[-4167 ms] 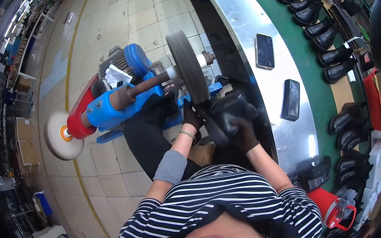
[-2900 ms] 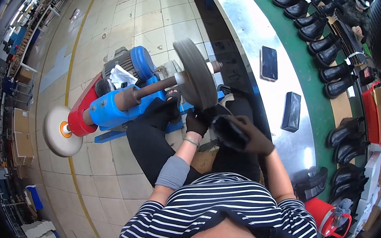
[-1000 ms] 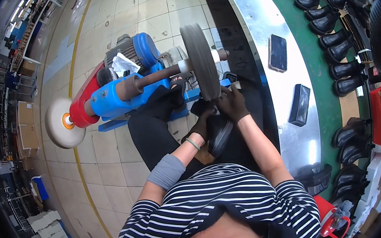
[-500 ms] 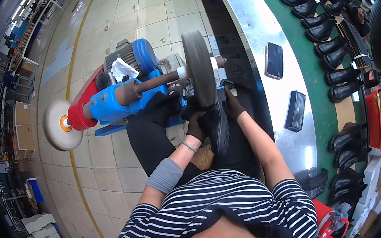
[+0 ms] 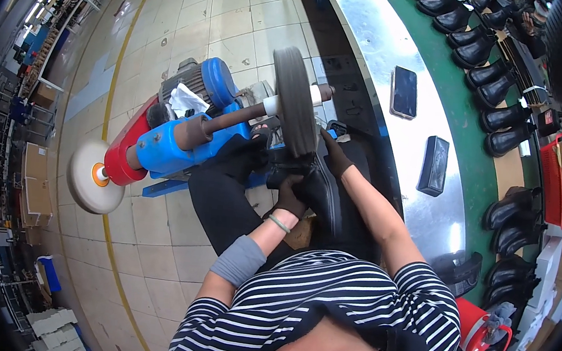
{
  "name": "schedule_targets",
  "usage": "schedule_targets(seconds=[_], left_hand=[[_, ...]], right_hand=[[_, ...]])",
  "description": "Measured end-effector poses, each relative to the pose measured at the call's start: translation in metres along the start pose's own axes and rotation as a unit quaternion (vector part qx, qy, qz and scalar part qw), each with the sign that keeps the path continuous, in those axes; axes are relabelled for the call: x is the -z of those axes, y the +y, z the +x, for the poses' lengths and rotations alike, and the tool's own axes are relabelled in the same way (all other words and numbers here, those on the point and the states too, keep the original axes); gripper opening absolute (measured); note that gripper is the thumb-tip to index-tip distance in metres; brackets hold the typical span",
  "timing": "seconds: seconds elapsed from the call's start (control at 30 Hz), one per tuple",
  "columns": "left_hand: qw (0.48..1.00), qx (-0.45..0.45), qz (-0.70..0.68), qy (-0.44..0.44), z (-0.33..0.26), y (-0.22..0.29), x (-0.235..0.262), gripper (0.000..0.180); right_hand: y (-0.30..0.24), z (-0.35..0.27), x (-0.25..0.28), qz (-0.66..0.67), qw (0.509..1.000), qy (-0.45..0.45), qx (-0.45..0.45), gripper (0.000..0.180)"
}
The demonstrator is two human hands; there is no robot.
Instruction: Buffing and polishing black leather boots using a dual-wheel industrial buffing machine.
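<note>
A black boot (image 5: 324,204) is held between my two hands over my lap, its far part against or very close to the lower edge of a dark buffing wheel (image 5: 294,101). My left hand (image 5: 290,196), in a dark glove, grips the boot's left side. On the far right side, my right hand (image 5: 336,156), also dark-gloved, is closed on the boot near the wheel. Its fingertips are partly hidden. The wheel sits on a shaft of a blue and red polishing machine (image 5: 164,143).
A pale second wheel (image 5: 92,180) is at the machine's left end. To the right runs a metal table (image 5: 404,44) with a phone (image 5: 405,92) and a black case (image 5: 434,165). Beyond it, black boots (image 5: 496,82) line a green surface. A red container (image 5: 474,326) stands at lower right.
The boot has turned in my hands: its sole edge faced up before, and now more of the smooth upper shows. My right hand has shifted slightly left.
</note>
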State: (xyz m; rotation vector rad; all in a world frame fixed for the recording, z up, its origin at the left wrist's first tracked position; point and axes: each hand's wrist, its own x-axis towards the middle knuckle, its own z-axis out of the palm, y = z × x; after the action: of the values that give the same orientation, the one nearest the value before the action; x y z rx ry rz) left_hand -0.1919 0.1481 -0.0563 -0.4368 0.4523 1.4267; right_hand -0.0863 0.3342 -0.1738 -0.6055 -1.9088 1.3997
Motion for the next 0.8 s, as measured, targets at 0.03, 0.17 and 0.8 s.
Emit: schedule_targets(seconds=[0.03, 0.17, 0.8], left_hand=[[0.996, -0.055, 0.063, -0.013, -0.008, -0.005, 0.011, 0.024], [0.955, -0.204, 0.213, -0.005, -0.037, -0.012, 0.052, 0.021], [0.988, -0.075, 0.133, -0.031, 0.01, -0.016, -0.003, 0.033]], right_hand=[[0.001, -0.001, -0.002, 0.106, 0.991, -0.044, -0.07, 0.08], [-0.077, -0.008, -0.043, 0.004, 0.993, -0.077, 0.091, 0.079], [-0.202, -0.012, 0.039, -0.094, 0.982, 0.114, -0.115, 0.081]])
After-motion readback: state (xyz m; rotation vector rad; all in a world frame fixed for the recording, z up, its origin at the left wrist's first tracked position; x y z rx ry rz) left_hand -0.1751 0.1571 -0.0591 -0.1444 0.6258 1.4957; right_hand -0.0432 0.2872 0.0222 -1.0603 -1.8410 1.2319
